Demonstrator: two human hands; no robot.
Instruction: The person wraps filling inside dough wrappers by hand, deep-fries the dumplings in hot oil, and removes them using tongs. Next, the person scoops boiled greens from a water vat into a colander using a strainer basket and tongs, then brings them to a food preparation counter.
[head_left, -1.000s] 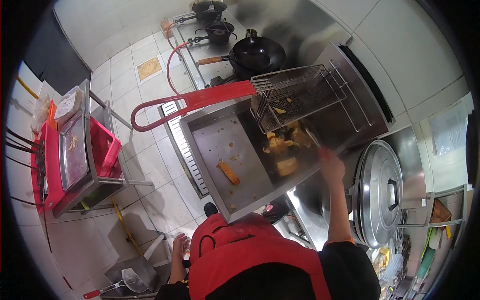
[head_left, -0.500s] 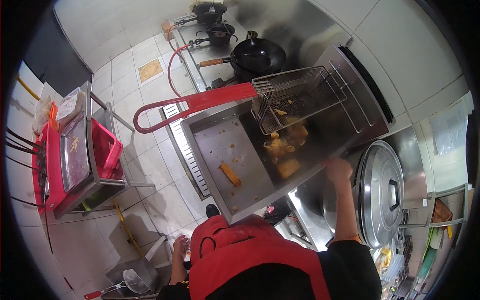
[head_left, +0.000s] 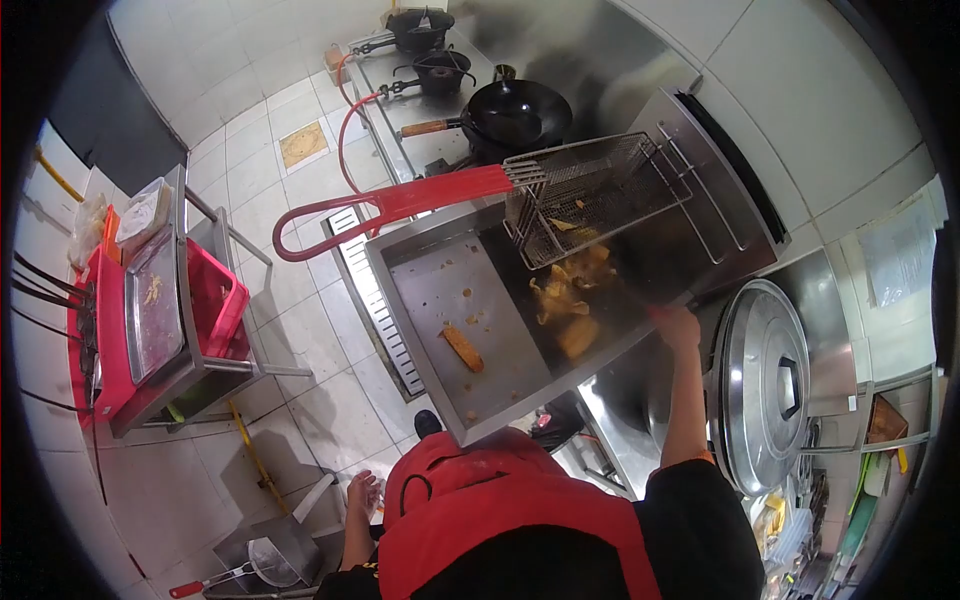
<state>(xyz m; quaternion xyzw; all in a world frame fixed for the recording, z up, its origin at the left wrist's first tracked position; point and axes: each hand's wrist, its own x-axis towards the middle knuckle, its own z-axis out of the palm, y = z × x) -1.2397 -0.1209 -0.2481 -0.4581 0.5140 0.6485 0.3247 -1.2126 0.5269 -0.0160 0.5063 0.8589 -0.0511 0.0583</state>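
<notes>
My right hand (head_left: 677,328) is closed at the near right edge of the fryer (head_left: 520,405). A bit of red shows at its fingers, but I cannot make out what they hold. In the dark oil beside it float golden fried pieces (head_left: 575,295), several of them clumped. A wire fry basket (head_left: 600,190) with a long red handle (head_left: 400,200) rests above the oil at the far side. One browned stick-shaped piece (head_left: 461,349) lies among crumbs on the fryer's metal drain area. My left hand (head_left: 363,493) hangs low by my red apron (head_left: 480,490), fingers apart, holding nothing.
A black wok (head_left: 518,115) and smaller burners (head_left: 440,68) with red hoses stand beyond the fryer. Right of my arm is a large lidded pot (head_left: 765,385). A metal rack with a tray (head_left: 155,305) and pink bin (head_left: 215,300) stands left; a strainer (head_left: 272,562) lies lower left.
My right hand has shifted slightly right along the fryer edge. The basket, the stick-shaped piece and my left hand look nearly unchanged.
</notes>
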